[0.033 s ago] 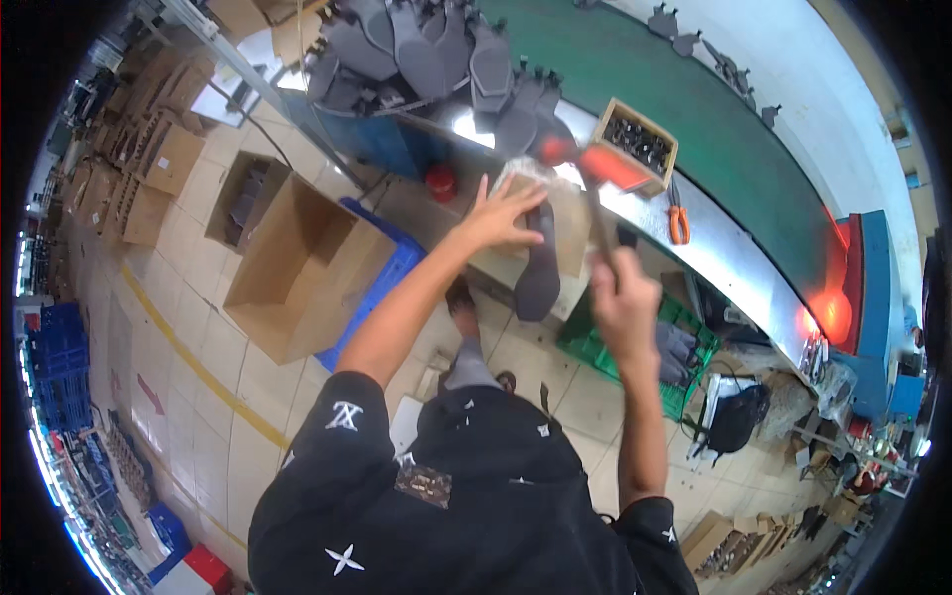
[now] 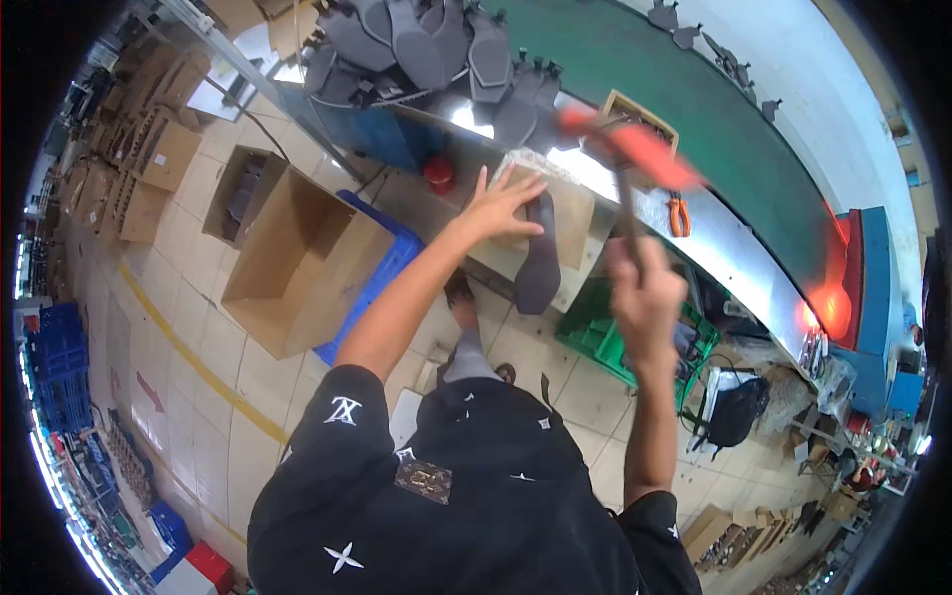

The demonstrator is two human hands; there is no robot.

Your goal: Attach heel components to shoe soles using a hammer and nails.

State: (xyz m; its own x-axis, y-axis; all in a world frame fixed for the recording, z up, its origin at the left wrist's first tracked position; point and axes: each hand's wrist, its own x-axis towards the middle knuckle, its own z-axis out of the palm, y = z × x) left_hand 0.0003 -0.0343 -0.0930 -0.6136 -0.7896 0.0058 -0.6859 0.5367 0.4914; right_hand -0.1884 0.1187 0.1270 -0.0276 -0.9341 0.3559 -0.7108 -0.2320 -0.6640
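A dark grey shoe sole (image 2: 538, 270) lies lengthwise on a pale work block (image 2: 573, 223), its near end jutting past the block's edge. My left hand (image 2: 501, 208) rests at the far part of the sole with its fingers spread, the thumb lying across it. Raised to the right of the sole, a hammer (image 2: 627, 203) with a red head is smeared by motion. My right hand (image 2: 650, 297) is closed round its handle. The hammer head is apart from the sole and partly covers a small wooden box (image 2: 623, 104) of small dark parts.
Grey soles (image 2: 421, 50) are heaped at the far left of the bench beside a green conveyor belt (image 2: 734, 169). Orange-handled pliers (image 2: 679, 216) lie on the metal edge. A cardboard box (image 2: 288, 268) stands at the left, and a green crate (image 2: 595, 332) holds grey pieces below right.
My right hand and the hammer have moved to the right, with the hammer head now farther from the sole. My left hand and the sole have barely shifted.
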